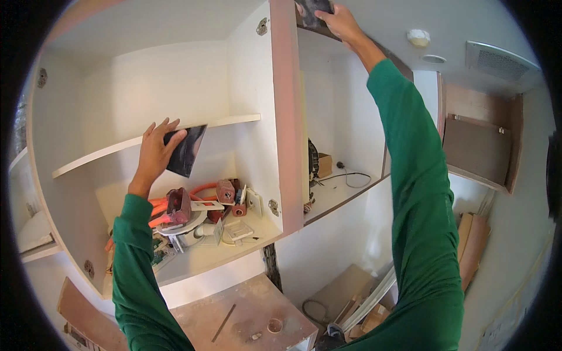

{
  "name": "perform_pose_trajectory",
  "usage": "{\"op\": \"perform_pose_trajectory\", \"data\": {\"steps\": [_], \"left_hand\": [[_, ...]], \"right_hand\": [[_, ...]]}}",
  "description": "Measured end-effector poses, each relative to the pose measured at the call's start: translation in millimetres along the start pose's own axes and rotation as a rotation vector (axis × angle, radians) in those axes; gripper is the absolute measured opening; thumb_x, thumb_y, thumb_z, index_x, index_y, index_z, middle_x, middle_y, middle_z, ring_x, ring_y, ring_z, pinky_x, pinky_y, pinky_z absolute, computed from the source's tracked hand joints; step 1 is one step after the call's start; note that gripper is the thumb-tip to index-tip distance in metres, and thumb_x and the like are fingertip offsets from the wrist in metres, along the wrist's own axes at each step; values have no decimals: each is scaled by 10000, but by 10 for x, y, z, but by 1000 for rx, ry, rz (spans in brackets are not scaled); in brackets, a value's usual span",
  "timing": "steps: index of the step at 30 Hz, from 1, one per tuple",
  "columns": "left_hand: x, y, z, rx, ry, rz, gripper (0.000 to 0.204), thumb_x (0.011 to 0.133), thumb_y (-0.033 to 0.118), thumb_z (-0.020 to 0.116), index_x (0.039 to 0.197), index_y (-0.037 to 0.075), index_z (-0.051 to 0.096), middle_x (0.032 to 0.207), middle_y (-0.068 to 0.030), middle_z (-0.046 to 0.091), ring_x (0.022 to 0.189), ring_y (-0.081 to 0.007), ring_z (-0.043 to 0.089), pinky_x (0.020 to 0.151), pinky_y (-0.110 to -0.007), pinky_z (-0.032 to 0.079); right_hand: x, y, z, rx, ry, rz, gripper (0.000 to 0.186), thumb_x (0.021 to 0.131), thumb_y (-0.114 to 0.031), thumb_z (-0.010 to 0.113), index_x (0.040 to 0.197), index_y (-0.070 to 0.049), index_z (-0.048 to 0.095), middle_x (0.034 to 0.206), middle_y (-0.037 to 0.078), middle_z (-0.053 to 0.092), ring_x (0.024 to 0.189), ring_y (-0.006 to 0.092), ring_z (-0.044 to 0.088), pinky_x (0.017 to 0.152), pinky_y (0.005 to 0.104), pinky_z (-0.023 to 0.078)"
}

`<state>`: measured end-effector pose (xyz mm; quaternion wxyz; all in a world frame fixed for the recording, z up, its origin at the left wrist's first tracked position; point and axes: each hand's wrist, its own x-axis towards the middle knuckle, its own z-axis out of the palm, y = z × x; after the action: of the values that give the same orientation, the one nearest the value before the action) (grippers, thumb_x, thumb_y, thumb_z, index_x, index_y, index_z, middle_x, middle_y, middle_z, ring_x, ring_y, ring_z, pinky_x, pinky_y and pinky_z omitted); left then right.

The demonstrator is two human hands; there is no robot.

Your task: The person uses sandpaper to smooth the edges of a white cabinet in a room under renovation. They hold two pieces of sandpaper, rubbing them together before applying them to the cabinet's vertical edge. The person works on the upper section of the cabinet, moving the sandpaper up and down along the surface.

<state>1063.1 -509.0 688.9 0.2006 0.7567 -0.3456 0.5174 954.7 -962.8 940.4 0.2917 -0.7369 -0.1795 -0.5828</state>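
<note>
My left hand (154,151) holds a dark, glossy square sheet (186,150) against the front edge of the white cabinet shelf (234,120). The sheet hangs down below the shelf edge. My right hand (341,22) reaches high up to the top of the cabinet's brown-edged side panel (288,117) and grips another dark sheet (314,10), partly cut off by the picture's top edge. Both arms wear green sleeves.
The lower shelf holds a circular saw (180,217), red tools (226,192) and white fittings. The right compartment has a dark machine (312,165), a small box and a cable. Below are a brown worktop (246,316), stacked boards and a ceiling vent (499,59).
</note>
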Motion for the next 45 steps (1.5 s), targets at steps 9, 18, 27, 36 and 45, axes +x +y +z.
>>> {"op": "perform_pose_trajectory", "data": {"steps": [9,18,27,36,45], "left_hand": [[-133,95,155,50,227,33,407,932,356,694,1226,75,706,1159,-135,699,1105,-311,577,1045,-412,389],[-144,53,205,41,263,46,398,922,343,708,1218,77,708,1142,-123,697,1112,-306,564,1044,-403,391],[-142,52,198,74,278,65,397,930,351,695,1215,74,708,1154,-110,702,1104,-298,575,1047,-405,385],[-138,58,262,62,292,55,390,926,341,702,1201,65,713,1162,-111,701,1118,-304,569,1044,-411,392],[-123,78,271,43,280,48,388,921,334,710,1210,73,709,1149,-111,697,1117,-308,563,1037,-406,402]], "right_hand": [[937,267,524,-340,207,-722,252,882,-109,607,1079,2,717,1075,259,684,1048,438,635,930,486,493],[1238,299,617,-499,247,-594,254,882,-123,590,1075,-38,732,1065,257,689,1032,445,643,899,475,506],[1149,323,666,-354,82,-588,337,852,-62,544,1139,-45,720,1109,252,692,1055,412,661,918,438,514],[379,514,675,-418,14,-749,336,888,-104,631,1216,-119,703,1160,148,684,1087,337,640,959,460,508],[379,392,427,-481,47,-632,453,807,40,639,1243,-80,681,1161,145,678,1049,338,644,947,389,503]]}}
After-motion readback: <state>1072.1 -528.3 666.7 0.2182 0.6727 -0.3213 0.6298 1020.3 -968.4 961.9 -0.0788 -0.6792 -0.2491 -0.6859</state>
